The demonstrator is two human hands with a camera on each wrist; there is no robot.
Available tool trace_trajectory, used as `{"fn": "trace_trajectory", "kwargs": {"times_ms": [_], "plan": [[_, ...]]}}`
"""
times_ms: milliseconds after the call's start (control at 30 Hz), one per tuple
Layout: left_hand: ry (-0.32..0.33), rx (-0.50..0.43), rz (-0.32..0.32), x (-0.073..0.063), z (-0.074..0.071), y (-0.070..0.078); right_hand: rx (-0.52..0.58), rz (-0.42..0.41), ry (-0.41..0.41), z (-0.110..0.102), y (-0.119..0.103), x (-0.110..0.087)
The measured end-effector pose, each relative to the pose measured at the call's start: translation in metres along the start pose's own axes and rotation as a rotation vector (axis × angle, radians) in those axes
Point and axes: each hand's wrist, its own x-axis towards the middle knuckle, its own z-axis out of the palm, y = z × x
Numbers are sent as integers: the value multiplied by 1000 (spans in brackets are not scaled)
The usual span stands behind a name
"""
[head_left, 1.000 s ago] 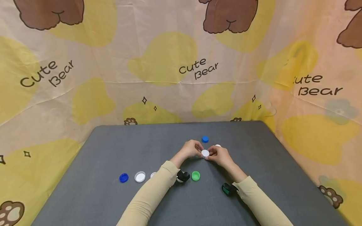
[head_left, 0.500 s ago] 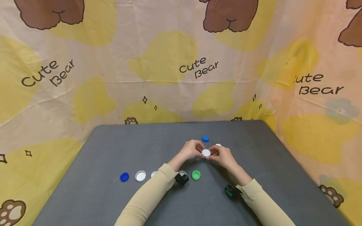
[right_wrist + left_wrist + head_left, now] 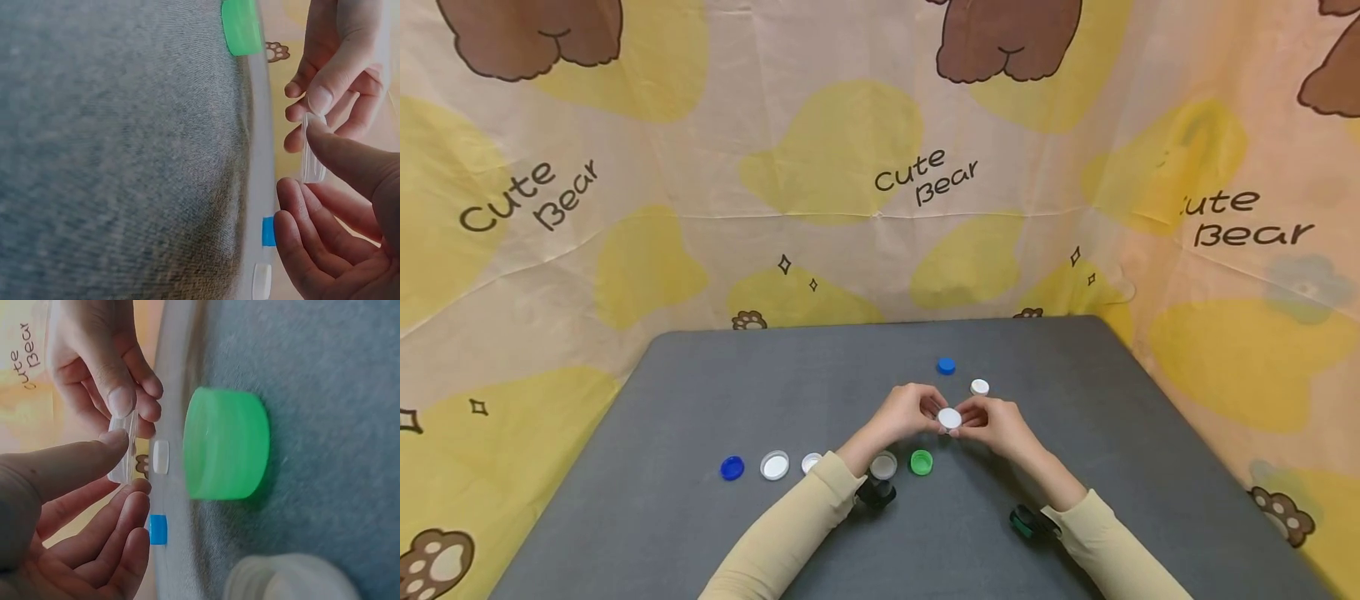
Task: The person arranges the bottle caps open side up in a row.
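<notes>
Both hands meet over the grey table at a round bottle cap point(image 3: 950, 418), white on top and translucent at the side in the left wrist view point(image 3: 122, 456). From the left, my left hand point(image 3: 910, 410) pinches its edge between thumb and fingers. My right hand point(image 3: 1000, 423) pinches the opposite edge. In the right wrist view the cap point(image 3: 314, 150) is seen edge-on, raised off the table, with both thumbs on its near side. A green cap point(image 3: 921, 462) lies on the table closer to me, its hollow side up.
Beyond the hands lie a blue cap point(image 3: 946, 366) and a white cap point(image 3: 980, 387). Nearer me, in a row with the green one, are a dark blue cap point(image 3: 732, 468), white caps point(image 3: 775, 466) and a greyish-white cap point(image 3: 883, 466). The left sleeve partly covers one white cap point(image 3: 810, 462).
Both hands have come slightly toward me, still holding the cap. The white cap behind the right hand and the greyish-white cap by the left wrist now show more fully.
</notes>
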Motion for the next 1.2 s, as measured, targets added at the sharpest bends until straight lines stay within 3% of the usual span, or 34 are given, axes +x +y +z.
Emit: {"fn": "trace_trajectory", "kwargs": {"times_ms": [400, 633, 900, 1200], "plan": [[-5, 13, 39, -15, 8, -1, -7, -33, -88, -2, 1, -8], [-32, -1, 49, -23, 11, -4, -2, -94, -151, -3, 3, -12], [-61, -10, 70, -25, 13, -3, -20, -99, -195, -9, 4, -15], [-66, 34, 68, -25, 14, -2, 32, -117, -223, -16, 7, -17]]}}
